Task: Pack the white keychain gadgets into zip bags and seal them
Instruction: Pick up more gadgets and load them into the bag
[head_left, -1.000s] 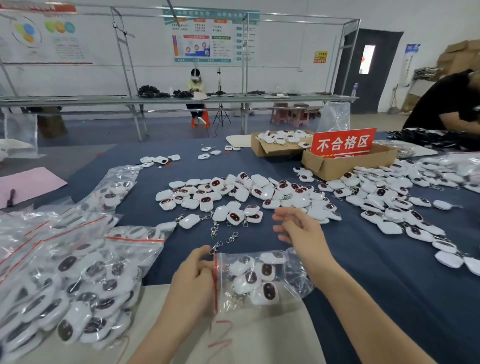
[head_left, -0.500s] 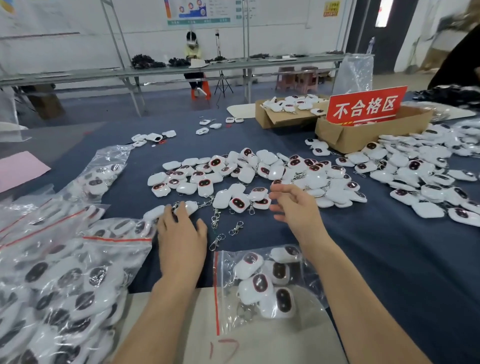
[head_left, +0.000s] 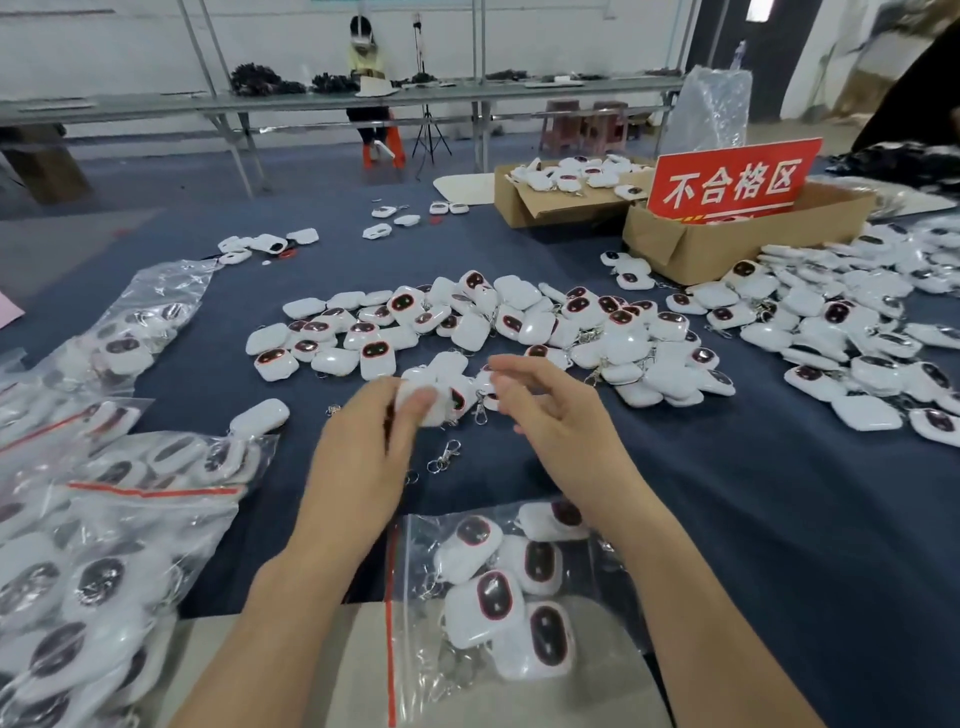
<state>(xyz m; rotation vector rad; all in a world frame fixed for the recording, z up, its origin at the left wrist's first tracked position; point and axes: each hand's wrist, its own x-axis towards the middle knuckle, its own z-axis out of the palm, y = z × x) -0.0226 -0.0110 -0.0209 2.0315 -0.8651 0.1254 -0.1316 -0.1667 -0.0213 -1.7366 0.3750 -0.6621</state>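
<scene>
Over cloth (head_left: 727, 493), left grip (head_left: 363, 457) round one gadget (head_left: 428, 402), right grip (head_left: 556, 415) loose, empty, zip bag (head_left: 415, 639) holding five.

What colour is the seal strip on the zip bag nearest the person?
Red; the head view shows the seal strip best.

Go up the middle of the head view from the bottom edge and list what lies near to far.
Part-filled zip bag → left hand holding a white gadget, right hand level with it → heap of loose gadgets → a few stray gadgets → long workbench at the back.
</scene>
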